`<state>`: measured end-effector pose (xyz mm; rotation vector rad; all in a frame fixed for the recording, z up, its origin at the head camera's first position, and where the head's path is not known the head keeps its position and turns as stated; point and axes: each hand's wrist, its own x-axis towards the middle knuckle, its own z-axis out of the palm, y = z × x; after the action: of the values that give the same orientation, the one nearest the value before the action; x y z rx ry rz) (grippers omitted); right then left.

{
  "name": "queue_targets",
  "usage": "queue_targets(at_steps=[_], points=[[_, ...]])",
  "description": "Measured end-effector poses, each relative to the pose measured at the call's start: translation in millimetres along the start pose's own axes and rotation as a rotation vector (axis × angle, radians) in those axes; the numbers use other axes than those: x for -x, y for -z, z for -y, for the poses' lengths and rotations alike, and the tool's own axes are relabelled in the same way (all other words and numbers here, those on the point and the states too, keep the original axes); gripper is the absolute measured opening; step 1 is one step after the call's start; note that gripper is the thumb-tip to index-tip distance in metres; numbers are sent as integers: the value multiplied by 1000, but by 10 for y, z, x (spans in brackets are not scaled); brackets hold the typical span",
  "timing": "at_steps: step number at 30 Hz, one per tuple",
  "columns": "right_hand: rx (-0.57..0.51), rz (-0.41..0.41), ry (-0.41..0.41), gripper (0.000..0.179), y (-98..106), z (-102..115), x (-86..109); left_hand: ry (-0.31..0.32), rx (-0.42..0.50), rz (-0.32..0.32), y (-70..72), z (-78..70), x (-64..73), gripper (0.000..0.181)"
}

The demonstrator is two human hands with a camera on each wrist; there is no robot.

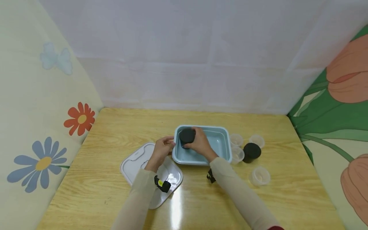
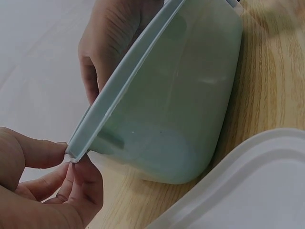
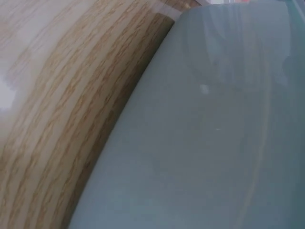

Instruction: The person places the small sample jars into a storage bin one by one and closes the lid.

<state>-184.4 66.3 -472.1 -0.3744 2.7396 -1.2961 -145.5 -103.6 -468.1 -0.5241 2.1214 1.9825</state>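
Note:
A light blue rectangular plastic container (image 1: 217, 145) stands on the table. My right hand (image 1: 201, 143) reaches into its left part and grips a round black-topped jar (image 1: 187, 135). Thumb and fingers of my left hand (image 2: 52, 176) pinch the container's rim at its left side, as the left wrist view shows. Below my left forearm lies a whitish lid (image 1: 135, 159), partly covered by that arm. In the right wrist view only the container's outer wall (image 3: 190, 143) and the wooden table show, with my right hand out of sight.
Right of the container stand several clear plastic cups (image 1: 260, 175) and another black-topped jar (image 1: 251, 152). The wooden table (image 1: 129, 124) ends at a white cloth backdrop (image 1: 172, 80), with patterned panels on both sides.

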Motion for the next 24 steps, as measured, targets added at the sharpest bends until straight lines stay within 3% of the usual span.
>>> queue_targets(at_steps=[14, 24], points=[[-92, -40, -36, 73, 252, 13, 118, 32, -18, -1, 14, -8, -25, 38], [-162, -77, -11, 70, 395, -61, 256, 0, -18, -1, 11, 11, -28, 37]])
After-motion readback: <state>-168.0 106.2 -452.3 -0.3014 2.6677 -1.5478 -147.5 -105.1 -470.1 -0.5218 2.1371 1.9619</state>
